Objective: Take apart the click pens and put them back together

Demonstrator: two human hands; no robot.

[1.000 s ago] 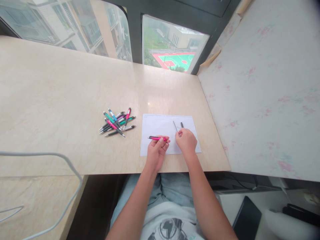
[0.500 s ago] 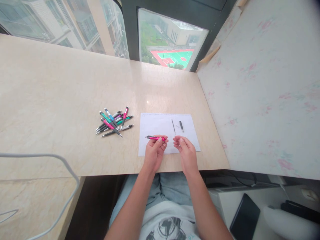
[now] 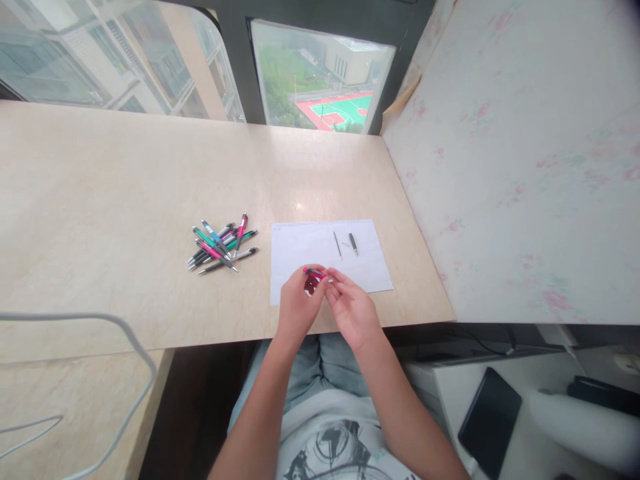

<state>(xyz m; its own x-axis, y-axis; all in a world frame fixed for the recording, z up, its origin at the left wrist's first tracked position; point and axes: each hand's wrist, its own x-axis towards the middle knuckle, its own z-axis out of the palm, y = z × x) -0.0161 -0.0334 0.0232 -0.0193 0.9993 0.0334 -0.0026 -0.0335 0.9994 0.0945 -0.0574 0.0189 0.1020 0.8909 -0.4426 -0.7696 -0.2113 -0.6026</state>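
Observation:
Above the near edge of a white sheet of paper [image 3: 305,247], my left hand [image 3: 296,305] is closed on a pink pen barrel [image 3: 314,273]. My right hand [image 3: 352,309] has its fingers pinched at the right end of that same barrel, touching the left hand. Farther back on the sheet lie a thin ink refill [image 3: 337,245], a tiny spring [image 3: 345,245] and a short dark pen tip piece [image 3: 353,243]. A pile of several coloured pens [image 3: 221,245] lies on the beige desk [image 3: 125,200], left of the paper.
A window [image 3: 320,80] runs along the desk's far edge, and a floral papered wall [image 3: 510,153] closes its right side. White wire [image 3: 120,373] curves at lower left. A black flat object [image 3: 490,413] and a white cylinder [image 3: 585,427] lie at lower right.
My right hand drew back from the small parts on the paper and came to the pink barrel. Both hands now meet on it. The camera tilted slightly.

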